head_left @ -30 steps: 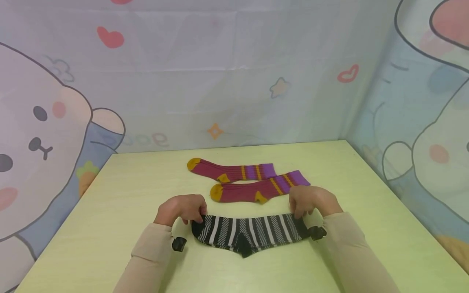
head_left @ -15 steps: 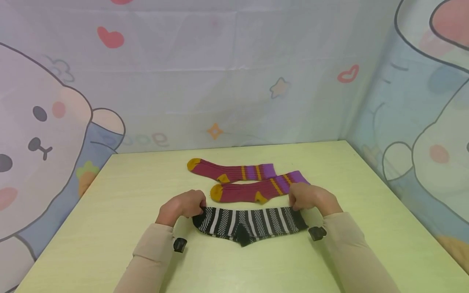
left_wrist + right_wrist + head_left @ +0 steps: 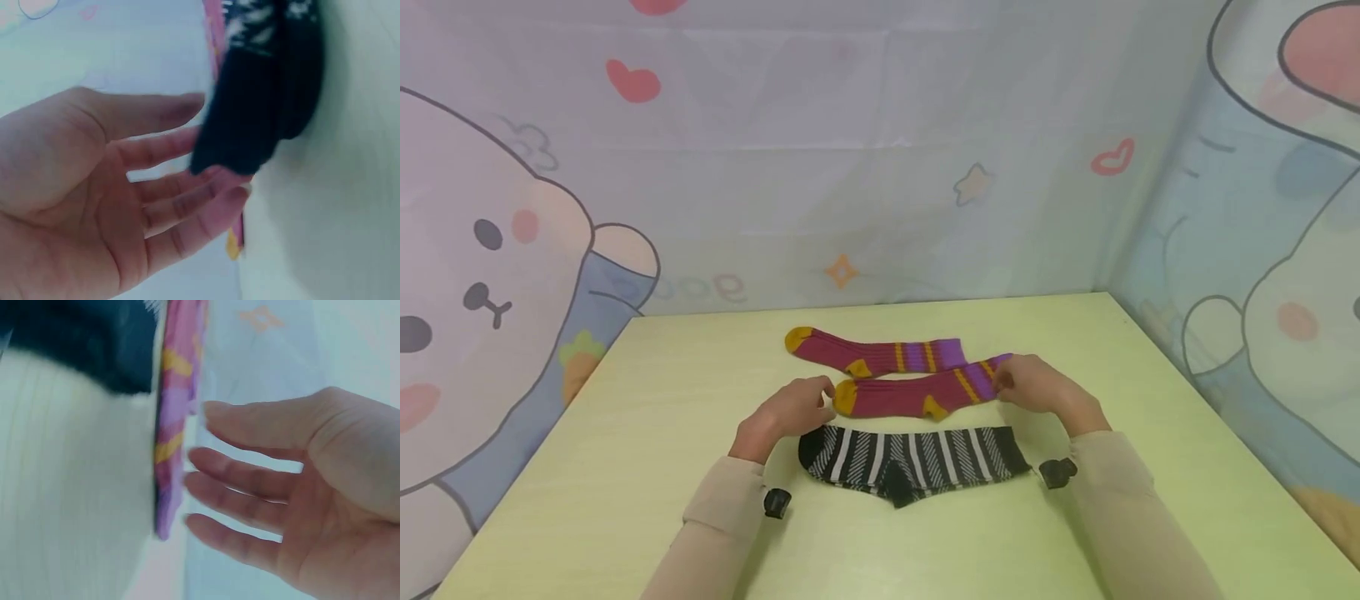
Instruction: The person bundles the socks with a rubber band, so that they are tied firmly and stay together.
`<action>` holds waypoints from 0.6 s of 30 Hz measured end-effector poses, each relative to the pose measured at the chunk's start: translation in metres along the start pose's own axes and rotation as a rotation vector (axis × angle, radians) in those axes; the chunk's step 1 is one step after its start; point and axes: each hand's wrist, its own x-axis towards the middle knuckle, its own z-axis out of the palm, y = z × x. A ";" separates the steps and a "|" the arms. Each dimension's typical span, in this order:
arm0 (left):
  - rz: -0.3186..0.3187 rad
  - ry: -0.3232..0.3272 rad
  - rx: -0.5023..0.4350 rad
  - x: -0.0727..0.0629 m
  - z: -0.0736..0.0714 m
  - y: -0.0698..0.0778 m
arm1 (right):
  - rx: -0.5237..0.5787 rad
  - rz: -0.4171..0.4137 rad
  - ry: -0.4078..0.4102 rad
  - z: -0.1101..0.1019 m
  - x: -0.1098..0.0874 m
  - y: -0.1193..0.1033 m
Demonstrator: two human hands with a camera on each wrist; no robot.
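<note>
1. Hands: we see the left hand loosely spread at the left end of the striped sock, contact unclear; the right hand, likewise empty, beside the near burgundy sock.
2. The striped sock lies flat nearest us, probably for easy reach.
3. The far burgundy sock crowns the desk, presumably paired.
</note>
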 end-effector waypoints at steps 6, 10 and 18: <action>-0.004 0.036 -0.083 0.013 0.006 -0.001 | 0.011 0.087 0.093 -0.001 0.013 0.019; -0.001 0.029 -0.163 0.022 0.007 0.001 | 0.000 0.123 0.091 -0.002 0.016 0.032; -0.003 0.056 -0.165 0.031 0.010 0.002 | -0.011 0.169 0.074 0.004 0.021 0.043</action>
